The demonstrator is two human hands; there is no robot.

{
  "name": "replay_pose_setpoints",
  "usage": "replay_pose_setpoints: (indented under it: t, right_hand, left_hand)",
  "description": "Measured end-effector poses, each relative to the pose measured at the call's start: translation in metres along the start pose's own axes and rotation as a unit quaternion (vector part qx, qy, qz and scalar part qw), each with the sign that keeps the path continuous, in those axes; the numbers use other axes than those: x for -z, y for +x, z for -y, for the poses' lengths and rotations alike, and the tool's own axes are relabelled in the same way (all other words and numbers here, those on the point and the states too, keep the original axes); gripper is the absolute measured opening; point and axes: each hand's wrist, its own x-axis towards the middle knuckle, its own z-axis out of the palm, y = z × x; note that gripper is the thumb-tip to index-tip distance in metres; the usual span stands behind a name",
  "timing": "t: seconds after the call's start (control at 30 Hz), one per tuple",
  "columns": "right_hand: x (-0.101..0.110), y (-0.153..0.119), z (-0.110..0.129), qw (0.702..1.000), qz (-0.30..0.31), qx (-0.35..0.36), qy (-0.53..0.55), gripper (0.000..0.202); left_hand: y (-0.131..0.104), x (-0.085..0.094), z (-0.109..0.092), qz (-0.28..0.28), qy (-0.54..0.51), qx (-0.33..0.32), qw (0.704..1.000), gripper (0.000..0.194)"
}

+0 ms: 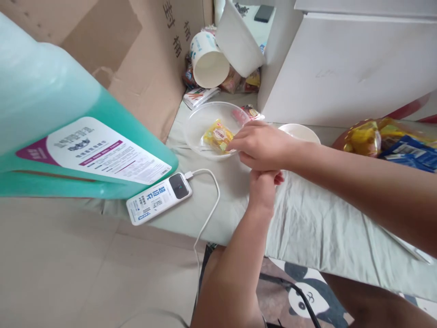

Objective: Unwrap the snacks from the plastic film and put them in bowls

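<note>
My right hand [259, 143] reaches in from the right, its fingers bent down on the edge of a small yellow packet [218, 135]. That packet lies in a clear, round, shallow plastic container [193, 132]. Just below, partly covered by the right hand, is my left hand [262, 187], its fingers curled; whatever it may hold is hidden. A reddish spot shows at its right side. Behind my right wrist a white bowl [302, 132] is partly visible. A red packet [251, 112] lies at the container's back right edge.
A big jug of green liquid [129, 136] stands left, beside a white power bank [159, 199] with a cable. At the back are a paper cup [210, 68], a tilted white tub [239, 41] and cardboard [143, 68]. Yellow and blue packets [406, 150] lie right.
</note>
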Motion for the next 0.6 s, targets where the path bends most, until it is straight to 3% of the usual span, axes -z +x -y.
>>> replay_pose_setpoints:
  t: [0.13,0.23,0.3,0.37,0.47,0.53,0.6]
  right_hand:
    - [0.005,-0.028,-0.016,0.992,-0.045,-0.114,-0.017,0.044]
    - [0.001,-0.051,-0.036,0.977,0.031,-0.205,-0.058,0.041]
    - [-0.002,-0.062,-0.049,0.965,0.098,-0.227,-0.084,0.036]
    - [-0.002,-0.065,-0.057,0.962,0.123,-0.222,-0.101,0.032]
    - [0.008,-0.056,-0.053,0.965,0.101,-0.231,-0.073,0.037]
    - [0.02,-0.054,-0.04,0.964,0.052,-0.257,-0.029,0.04]
    - [0.031,-0.071,-0.028,0.961,-0.018,-0.275,0.008,0.038]
  left_hand:
    - [-0.005,-0.003,0.001,-0.012,0.016,-0.033,0.999,0.014]
    - [-0.006,-0.003,-0.001,-0.01,0.018,-0.031,0.999,0.011]
    - [-0.005,-0.003,-0.002,-0.001,0.018,-0.019,1.0,0.009]
    - [-0.005,-0.004,-0.002,0.002,0.016,-0.011,1.0,0.007]
    - [-0.003,-0.004,0.0,0.0,0.017,-0.006,1.0,0.007]
    - [-0.002,-0.003,0.0,-0.001,0.031,-0.012,0.999,0.007]
    - [-0.001,0.0,0.0,0.005,0.052,-0.02,0.998,0.007]
